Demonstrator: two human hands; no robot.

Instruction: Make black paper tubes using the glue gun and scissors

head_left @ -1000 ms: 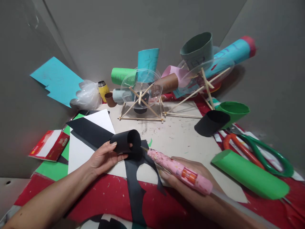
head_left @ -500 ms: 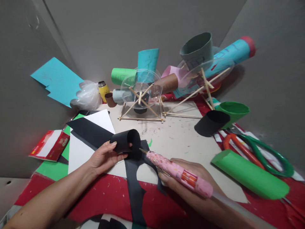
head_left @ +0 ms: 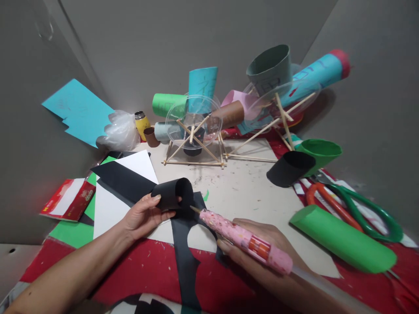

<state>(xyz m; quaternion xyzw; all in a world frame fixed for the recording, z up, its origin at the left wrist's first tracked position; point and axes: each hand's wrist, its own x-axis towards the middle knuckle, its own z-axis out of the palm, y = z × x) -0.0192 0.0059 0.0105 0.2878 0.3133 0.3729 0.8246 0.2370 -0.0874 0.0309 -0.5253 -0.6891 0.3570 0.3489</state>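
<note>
My left hand pinches a black paper tube at its lower left side, with the tube's open end facing right. In my right hand is a pink glue gun, a glue stick coming out of its back end. The gun's nozzle points at the lower edge of the tube's opening; whether it touches cannot be made out. Beneath the tube lies a cut black paper sheet with rounded cut-outs. A strip of black paper rests on white paper to the left.
Behind stand stick-and-plastic-disc wheels carrying coloured paper tubes. On the right are a black tube, a green tube and scissors. At left lie a red packet, blue paper, a plastic bag and a yellow bottle.
The glue gun has shifted very slightly left in my right hand, its nozzle staying by the tube's opening. My left hand and the black tube look nearly the same.
</note>
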